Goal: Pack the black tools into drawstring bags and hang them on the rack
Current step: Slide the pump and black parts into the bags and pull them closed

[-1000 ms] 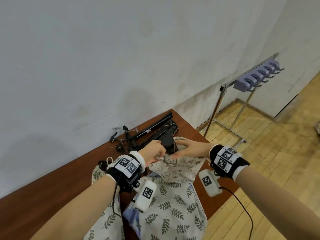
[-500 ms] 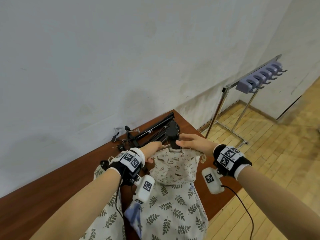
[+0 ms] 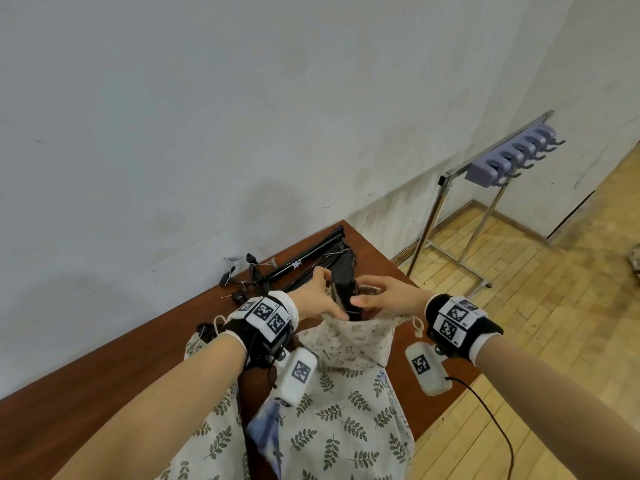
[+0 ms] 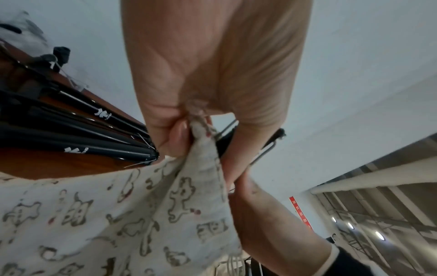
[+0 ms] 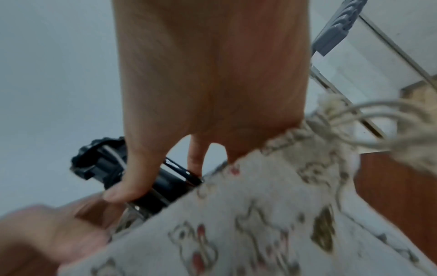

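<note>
Left hand (image 3: 320, 299) is pinching the drawstring bag (image 3: 349, 337) rim above the table (image 3: 104, 368). Right hand (image 3: 388, 299) is gripping the black tool (image 3: 344, 289), thumb and fingers around it, standing half inside the bag mouth between both hands.

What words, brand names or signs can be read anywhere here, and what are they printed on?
White logo with tiny lettering under it on the black tool poles: too small to read.
Red vertical sign in the background, with yellow characters: too blurred to read.
Wrist-band markers: black-and-white square codes, no words.
</note>
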The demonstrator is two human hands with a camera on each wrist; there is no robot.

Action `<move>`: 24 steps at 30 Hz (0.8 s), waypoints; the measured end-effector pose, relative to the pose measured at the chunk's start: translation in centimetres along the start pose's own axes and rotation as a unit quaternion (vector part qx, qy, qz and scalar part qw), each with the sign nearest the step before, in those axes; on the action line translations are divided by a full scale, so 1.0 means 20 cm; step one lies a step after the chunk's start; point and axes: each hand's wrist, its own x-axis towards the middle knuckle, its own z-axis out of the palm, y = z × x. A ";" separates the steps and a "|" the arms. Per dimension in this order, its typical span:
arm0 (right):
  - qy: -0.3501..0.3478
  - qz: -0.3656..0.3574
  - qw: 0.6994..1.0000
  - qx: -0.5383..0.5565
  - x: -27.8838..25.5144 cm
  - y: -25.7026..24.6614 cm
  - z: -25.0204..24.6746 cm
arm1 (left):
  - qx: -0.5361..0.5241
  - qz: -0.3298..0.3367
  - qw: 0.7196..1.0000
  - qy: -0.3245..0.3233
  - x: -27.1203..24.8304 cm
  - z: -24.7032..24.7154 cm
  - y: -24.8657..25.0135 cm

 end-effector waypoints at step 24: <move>0.074 0.177 0.971 0.142 -0.10 0.31 -0.18 | -0.027 0.078 0.996 0.035 0.02 -0.03 0.02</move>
